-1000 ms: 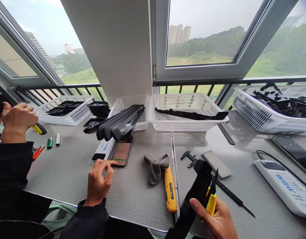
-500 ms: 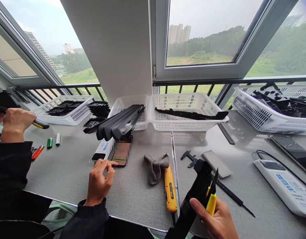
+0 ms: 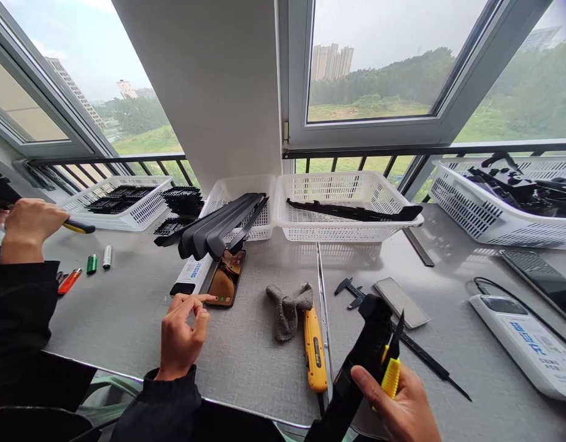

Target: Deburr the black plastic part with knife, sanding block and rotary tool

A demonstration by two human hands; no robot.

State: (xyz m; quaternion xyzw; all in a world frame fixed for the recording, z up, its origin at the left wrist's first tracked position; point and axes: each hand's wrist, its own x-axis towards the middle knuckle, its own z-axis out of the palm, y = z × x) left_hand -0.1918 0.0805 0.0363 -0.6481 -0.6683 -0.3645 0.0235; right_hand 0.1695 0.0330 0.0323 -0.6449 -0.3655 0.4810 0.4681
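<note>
My left hand [image 3: 182, 334] holds nothing. Its index finger stretches to the lower edge of a smartphone [image 3: 226, 277], while the other fingers curl loosely. The lit screen shows a dark picture with icons along the bottom. My right hand [image 3: 403, 402] grips yellow-handled nippers [image 3: 390, 376], points upward, together with a long black plastic part [image 3: 352, 374] that slants up from the table's front edge. Between my hands lie a grey glove-like cloth [image 3: 285, 313] and a yellow tool [image 3: 315, 356] with a dark cord at its lower end.
Baskets [image 3: 338, 233] with black parts line the back; long dark strips [image 3: 213, 230] overhang one. Calipers [image 3: 350, 291], a grey slab [image 3: 401, 302] and a white power bank [image 3: 525, 344] lie right. At left, a co-worker's hand [image 3: 32, 230] holds a tool near batteries [image 3: 92, 264].
The phone's screen has switched from a pinkish page to a dark picture with icons. My left hand has shifted slightly; my right hand has stayed put. The co-worker's tool has moved a little.
</note>
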